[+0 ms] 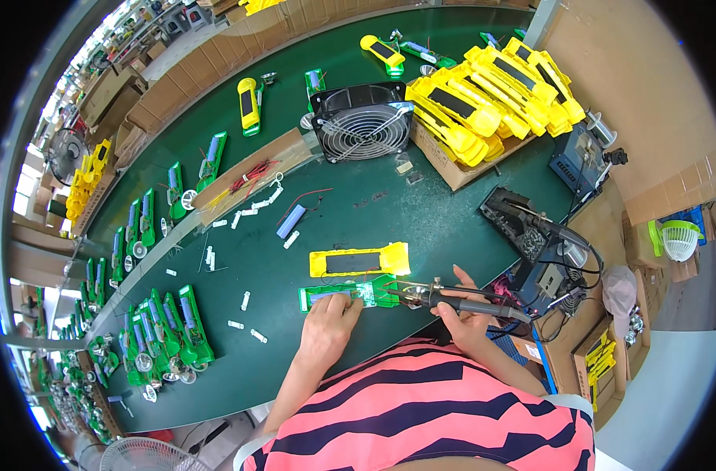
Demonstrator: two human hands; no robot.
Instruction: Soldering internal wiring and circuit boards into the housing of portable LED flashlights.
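Note:
A green plastic casing [386,291] lies before me, with a blue cylindrical battery and a small circuit board inside. Over its battery end is my left hand [330,320], fingers pinched together; what sits between the fingertips is hidden. My right hand [465,314] is closed around the handle of a soldering iron [468,304], whose metal front end reaches the casing's right part. Just beyond lies a yellow cover [398,259] with a dark panel, parallel to the casing.
A black fan [363,129] stands behind, beside a carton of stacked yellow covers [460,110]. A loose blue battery [291,222] and small white strips [245,301] lie leftward. Green casings [165,330] cluster at left. On the right are an iron stand [515,224] and cables.

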